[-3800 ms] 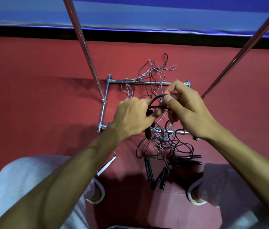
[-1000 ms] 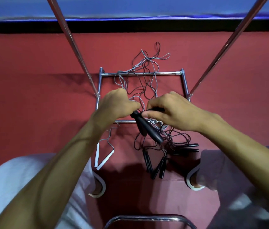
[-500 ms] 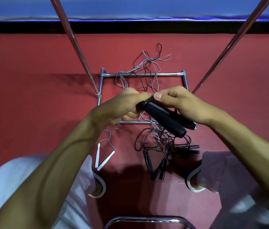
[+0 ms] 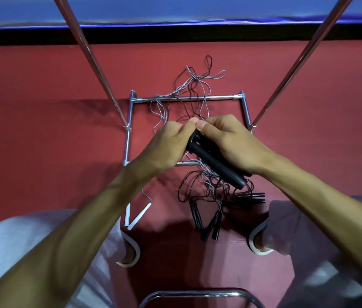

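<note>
Two hands meet over a chrome floor frame [image 4: 129, 130], square, lying flat on the red floor [image 4: 42, 130].

- 7 o'clock from the hands: white handles [image 4: 135, 215], two, lying in a V on the floor, with a thin grey cord running off one of them. They lie well apart from the hands.
- 10 o'clock: left chrome pole [image 4: 91, 56], slanting down to the frame's left rail.
- Left hand [image 4: 166, 145]: fingers curled round the cap end of the black handle pair [image 4: 216, 165], thumb tip pressed up against the right thumb. Whether it also pinches a cord there, I cannot tell.
- Black handle pair: held in the air just above the frame's near rail, slanting from 11 o'clock down to 5 o'clock. One handle shows in full; the other is mostly hidden under the right palm.
- Right hand [image 4: 226, 143]: closed over the pair from above, gripping both handles, thumb at the cap end.
- 12 o'clock: cord tangle [image 4: 197, 85], grey and black loops draped across the frame's far rail and running under the hands.
- 6 o'clock: spare black handles [image 4: 206, 221] on the floor, several, cords knotted above them; more lie at 5 o'clock.
- 2 o'clock: right chrome pole [image 4: 297, 56], slanting to the frame's right corner.
- Bottom edge: curved chrome rail [image 4: 200, 293], between the knees.
</note>
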Tool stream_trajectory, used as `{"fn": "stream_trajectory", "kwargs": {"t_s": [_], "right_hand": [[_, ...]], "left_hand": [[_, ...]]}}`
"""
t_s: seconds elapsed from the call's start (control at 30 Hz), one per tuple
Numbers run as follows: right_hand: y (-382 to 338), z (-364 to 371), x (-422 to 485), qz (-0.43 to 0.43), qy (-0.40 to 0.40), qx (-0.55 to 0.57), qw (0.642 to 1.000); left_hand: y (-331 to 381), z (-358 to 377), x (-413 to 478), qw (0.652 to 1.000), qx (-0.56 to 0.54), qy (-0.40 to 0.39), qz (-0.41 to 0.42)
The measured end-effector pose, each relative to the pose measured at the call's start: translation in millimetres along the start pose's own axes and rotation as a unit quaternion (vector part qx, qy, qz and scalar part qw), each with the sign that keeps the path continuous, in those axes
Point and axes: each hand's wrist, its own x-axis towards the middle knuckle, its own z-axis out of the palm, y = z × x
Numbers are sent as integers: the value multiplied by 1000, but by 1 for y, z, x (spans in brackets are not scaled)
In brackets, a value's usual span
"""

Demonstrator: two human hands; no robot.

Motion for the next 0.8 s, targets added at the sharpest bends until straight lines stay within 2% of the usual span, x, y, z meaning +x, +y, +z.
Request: {"fn": "stream_trajectory", "kwargs": {"t_s": [0.13,0.3,0.4,0.5,0.57,0.67,0.73,0.8], "right_hand": [[-1,-3,-1,-9,-8,19,1000],[-4,-22,2,-60,-32,6,998],[-8,-29,3,-92,-66,-11,993],[-6,-29,10,-135,-64,-34,988],[0,-29,13,-128,-28,-64,989],[12,-24,13,-158,75,-127,976],[17,-15,11,-175,124,-161,963],[20,-3,9,-161,141,-185,959]], "left_hand": [[3,-8,0,998,-51,-36,-11],[13,-13,-5,987,-112,-104,-45],[18,-17,-8,971,-178,-145,-66],[19,-20,-11,944,-257,-185,-97],[20,-20,-10,914,-317,-217,-128],[16,-17,-4,871,-402,-230,-166],[13,-15,0,852,-444,-210,-181],[11,-13,3,852,-463,-157,-186]]}}
